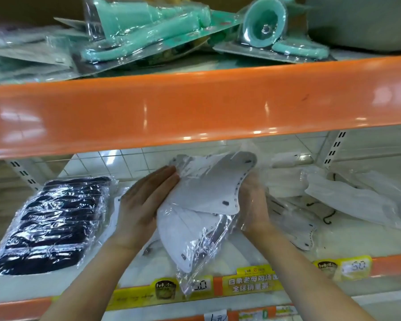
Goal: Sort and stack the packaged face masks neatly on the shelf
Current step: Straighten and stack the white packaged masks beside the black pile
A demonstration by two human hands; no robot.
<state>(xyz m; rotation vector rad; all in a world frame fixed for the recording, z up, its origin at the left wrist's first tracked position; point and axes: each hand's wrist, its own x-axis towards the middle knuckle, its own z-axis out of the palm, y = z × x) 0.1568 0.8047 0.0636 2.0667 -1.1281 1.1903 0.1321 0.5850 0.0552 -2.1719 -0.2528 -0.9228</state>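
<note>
The left hand (146, 200) lies flat and nearly straight-fingered against the left side of the white masks (204, 195), fingertips at their upper left corner. The right hand (252, 200) presses the opposite side through the clear wrap, its fingers loosely bent around the edge; how firmly they curl I cannot tell. Between the two palms the white masks sit as a loose bundle of several packets, fanned out of line, held just above the shelf (347, 237) and under the orange rail (194, 105).

The bundle's long axis runs from upper right, near the rail, down to lower left, where a tail of wrap hangs over the price tags (252, 281). Both hands are equally close to the bundle, one on each long side, so squaring it up looks like a matter of pushing the palms together.

Left of the white masks lies a neat pile of black masks (53, 223), well apart from the left hand. Right of them, loose masks (347, 200) lie scattered, nearer the right hand. Above the rail sit green packs (148, 31).
</note>
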